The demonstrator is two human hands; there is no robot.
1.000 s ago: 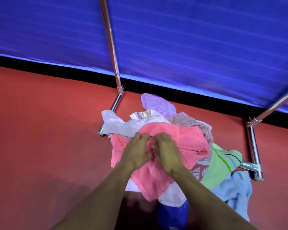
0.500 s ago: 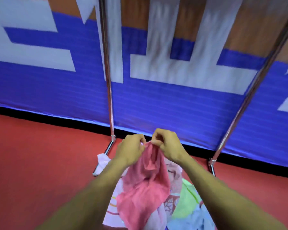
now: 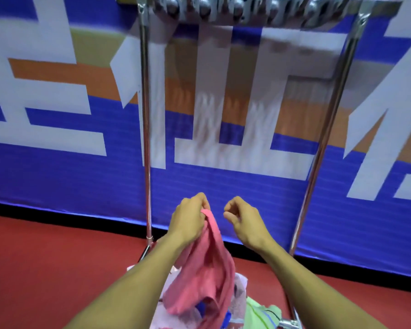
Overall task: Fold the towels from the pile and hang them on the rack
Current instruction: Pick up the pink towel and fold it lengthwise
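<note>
Fingers (image 3: 201,205) of the left hand (image 3: 188,219) curl tight around the top edge of the pink towel (image 3: 204,276), pinching it just left of frame centre. I log the cloth as hanging from that grip in a loose, bunched drape down toward the lower middle of the frame, partly between the two forearms.

Right hand (image 3: 243,222): fingers curled inward, thumb close to the forefinger, nothing visible between them. It sits just beside the towel's top edge, with a gap of blue background between it and the cloth. I see no contact with the fabric.

Below the hanging towel, at the bottom centre, I note the pile (image 3: 244,312): white cloth, a green towel with stripes, a patch of blue. The pink towel's lower end reaches down in front of this heap; whether it touches I cannot tell.

Rack (image 3: 146,138): two chrome uprights, one left of centre, one right of centre and leaning with the lens. A blurred top bar runs across the upper edge of the frame. Nothing hangs on the part of the bar I can see.

Behind the rack I note a blue banner (image 3: 57,176) with large white and orange shapes. Red floor (image 3: 45,269) fills the lower left and lower right.
</note>
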